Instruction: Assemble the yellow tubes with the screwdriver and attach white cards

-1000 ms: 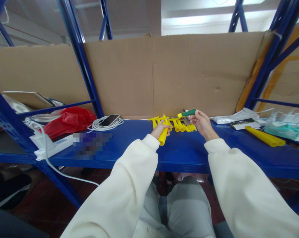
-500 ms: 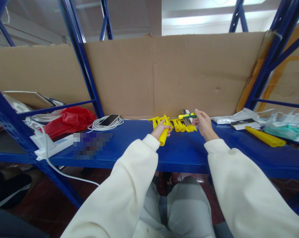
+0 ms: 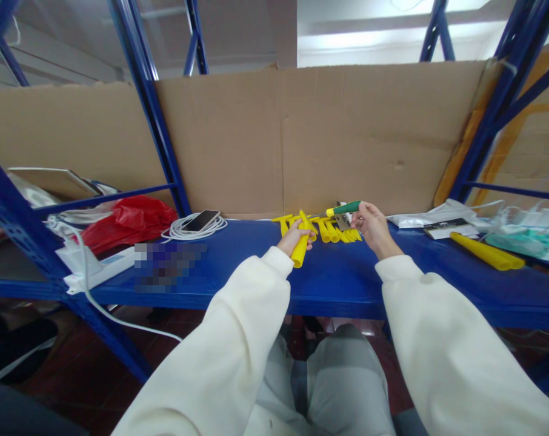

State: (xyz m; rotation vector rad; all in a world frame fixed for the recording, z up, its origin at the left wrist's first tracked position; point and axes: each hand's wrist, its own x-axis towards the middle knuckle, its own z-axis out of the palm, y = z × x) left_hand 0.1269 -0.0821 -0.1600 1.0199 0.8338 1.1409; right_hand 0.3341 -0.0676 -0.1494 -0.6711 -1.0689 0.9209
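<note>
My left hand [image 3: 294,237] is wrapped round a yellow tapered tube [image 3: 300,251], whose wide open end points toward me. In my right hand [image 3: 372,224] the fingertips pinch the end of a green and yellow screwdriver handle [image 3: 345,209]. The screwdriver lies nearly level, its thin metal shaft pointing left to the upper part of the held tube; whether the tip touches it I cannot tell. Behind and between my hands, several more yellow tubes [image 3: 329,233] lie side by side on the blue shelf. A small metallic item [image 3: 342,221] shows partly behind the screwdriver.
A cardboard panel [image 3: 220,145] closes the back of the blue shelf [image 3: 251,290]. To the left are a phone [image 3: 202,221] on coiled white cable, a red plastic bag [image 3: 129,223] and a white power strip [image 3: 113,265]. Yellow tubes [image 3: 488,251] and white packets [image 3: 431,215] lie right.
The screwdriver handle has turned in my right fingers, showing more green, and tilts slightly higher at its right end. My left hand and its tube stay in place.
</note>
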